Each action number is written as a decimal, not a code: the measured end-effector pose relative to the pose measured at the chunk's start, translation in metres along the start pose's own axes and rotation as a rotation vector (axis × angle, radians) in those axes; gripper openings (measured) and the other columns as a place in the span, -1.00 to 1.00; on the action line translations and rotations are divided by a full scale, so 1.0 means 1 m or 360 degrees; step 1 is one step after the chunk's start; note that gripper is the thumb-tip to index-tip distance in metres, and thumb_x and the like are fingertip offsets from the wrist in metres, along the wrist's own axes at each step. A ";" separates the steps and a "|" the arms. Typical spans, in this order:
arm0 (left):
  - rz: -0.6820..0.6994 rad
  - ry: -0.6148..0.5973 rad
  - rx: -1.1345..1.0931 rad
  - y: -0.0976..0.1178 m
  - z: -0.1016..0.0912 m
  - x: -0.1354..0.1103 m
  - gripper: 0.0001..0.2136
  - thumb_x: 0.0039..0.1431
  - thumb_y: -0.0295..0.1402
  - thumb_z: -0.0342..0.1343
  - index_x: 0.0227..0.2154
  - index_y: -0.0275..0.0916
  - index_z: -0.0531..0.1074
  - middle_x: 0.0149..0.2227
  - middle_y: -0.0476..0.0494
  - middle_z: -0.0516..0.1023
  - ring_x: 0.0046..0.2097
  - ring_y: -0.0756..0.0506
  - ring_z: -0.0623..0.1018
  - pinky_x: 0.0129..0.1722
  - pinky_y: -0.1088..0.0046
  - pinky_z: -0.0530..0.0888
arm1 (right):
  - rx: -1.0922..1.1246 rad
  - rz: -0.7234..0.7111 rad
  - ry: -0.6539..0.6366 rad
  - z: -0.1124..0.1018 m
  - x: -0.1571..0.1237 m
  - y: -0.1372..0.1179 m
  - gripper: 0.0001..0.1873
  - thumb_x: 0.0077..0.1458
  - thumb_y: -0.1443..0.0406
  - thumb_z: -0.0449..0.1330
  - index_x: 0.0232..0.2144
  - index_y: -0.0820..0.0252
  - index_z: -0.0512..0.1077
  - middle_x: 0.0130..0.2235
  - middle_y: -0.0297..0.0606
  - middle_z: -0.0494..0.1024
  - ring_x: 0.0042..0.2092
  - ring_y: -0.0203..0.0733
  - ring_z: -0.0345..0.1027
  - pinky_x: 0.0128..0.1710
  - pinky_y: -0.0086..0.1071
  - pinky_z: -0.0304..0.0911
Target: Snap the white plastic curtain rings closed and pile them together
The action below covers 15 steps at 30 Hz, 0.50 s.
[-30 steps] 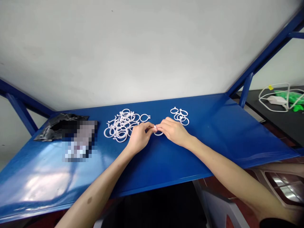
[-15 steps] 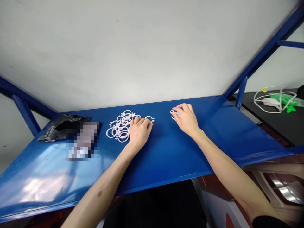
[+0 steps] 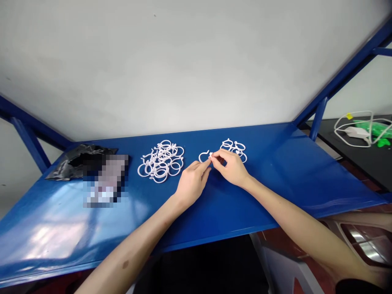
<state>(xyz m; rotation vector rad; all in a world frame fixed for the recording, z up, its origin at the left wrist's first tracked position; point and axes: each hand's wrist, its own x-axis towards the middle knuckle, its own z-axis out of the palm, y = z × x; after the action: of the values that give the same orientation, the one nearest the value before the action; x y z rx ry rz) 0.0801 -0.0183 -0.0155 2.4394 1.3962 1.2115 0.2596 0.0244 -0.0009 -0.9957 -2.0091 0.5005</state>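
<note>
My left hand (image 3: 193, 180) and my right hand (image 3: 232, 168) meet fingertip to fingertip over the blue table (image 3: 211, 220). Between them is one open white plastic curtain ring (image 3: 200, 157), its small clip end pinched at both sets of fingertips. To the left of my left hand lies a tangled pile of similar white rings (image 3: 159, 163). Just behind my right hand, a smaller group of white rings (image 3: 240, 146) rests on the table, partly covered by that hand.
A crumpled black plastic bag (image 3: 70, 163) and a pixelated, blurred object (image 3: 108, 179) lie on the table's left side. Blue metal bars (image 3: 320, 118) rise at both ends. Rightward, a black surface holds a white cable (image 3: 355, 132) and green plastic (image 3: 378, 130).
My left hand has moved right from the pile with a ring. My right hand has come left and toward me, letting go of the rings it held, which now lie behind it.
</note>
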 end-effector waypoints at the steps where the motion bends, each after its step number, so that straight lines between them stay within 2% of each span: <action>1: 0.0038 0.0019 -0.0025 0.001 0.000 0.000 -0.77 0.35 -0.45 0.09 0.00 -0.20 0.52 -0.23 -0.11 0.65 -0.24 -0.07 0.62 -0.23 0.44 0.54 | -0.0007 0.0025 0.0016 0.000 0.000 0.000 -0.82 0.30 0.26 0.13 -0.36 0.14 0.45 -0.36 -0.30 0.57 -0.39 -0.26 0.40 -0.33 -0.38 0.30; 4: 0.0075 0.0155 -0.0094 0.005 -0.003 0.001 -0.82 0.36 -0.45 0.07 -0.09 -0.16 0.53 -0.21 -0.08 0.65 -0.21 -0.04 0.62 -0.16 0.43 0.55 | -0.0009 0.0128 0.0052 -0.001 0.001 -0.001 -0.86 0.27 0.27 0.13 -0.34 0.13 0.44 -0.38 -0.32 0.60 -0.42 -0.26 0.43 -0.35 -0.38 0.29; 8: -0.0181 0.0358 -0.0077 0.005 -0.009 0.007 -0.78 0.31 -0.40 0.13 -0.02 -0.20 0.49 -0.07 -0.21 0.59 -0.08 -0.11 0.59 -0.14 0.36 0.55 | -0.0068 0.0103 0.0014 -0.002 0.000 0.000 -0.85 0.28 0.28 0.09 -0.31 0.13 0.44 -0.39 -0.32 0.60 -0.42 -0.26 0.44 -0.34 -0.39 0.29; 10: -0.0323 0.0298 -0.0152 0.003 -0.011 0.010 -0.78 0.30 -0.37 0.14 -0.02 -0.19 0.51 -0.06 -0.20 0.61 -0.12 -0.10 0.59 -0.18 0.37 0.55 | -0.0162 0.0036 -0.0029 -0.002 0.000 0.001 -0.84 0.29 0.28 0.09 -0.30 0.14 0.46 -0.37 -0.31 0.59 -0.41 -0.26 0.43 -0.35 -0.39 0.28; 13: -0.0531 0.0085 -0.0380 0.000 -0.014 0.012 -0.85 0.31 -0.34 0.14 -0.13 -0.15 0.57 -0.23 -0.07 0.68 -0.28 -0.05 0.61 -0.25 0.42 0.53 | -0.0298 -0.0052 -0.0068 -0.002 -0.002 0.000 -0.83 0.29 0.30 0.09 -0.28 0.16 0.49 -0.35 -0.29 0.59 -0.39 -0.24 0.44 -0.35 -0.37 0.27; 15: -0.0691 0.0004 -0.0527 -0.002 -0.014 0.012 -0.85 0.29 -0.29 0.17 -0.17 -0.15 0.59 -0.28 -0.05 0.70 -0.32 -0.05 0.62 -0.25 0.41 0.53 | -0.0317 -0.0079 -0.0067 -0.002 -0.002 -0.001 -0.83 0.31 0.29 0.10 -0.26 0.15 0.50 -0.31 -0.27 0.62 -0.35 -0.21 0.47 -0.32 -0.35 0.30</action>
<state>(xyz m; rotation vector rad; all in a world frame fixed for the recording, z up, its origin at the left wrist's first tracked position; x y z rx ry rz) 0.0726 -0.0123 -0.0001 1.7992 1.4814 1.2171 0.2615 0.0220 -0.0006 -1.0584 -2.1478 0.3010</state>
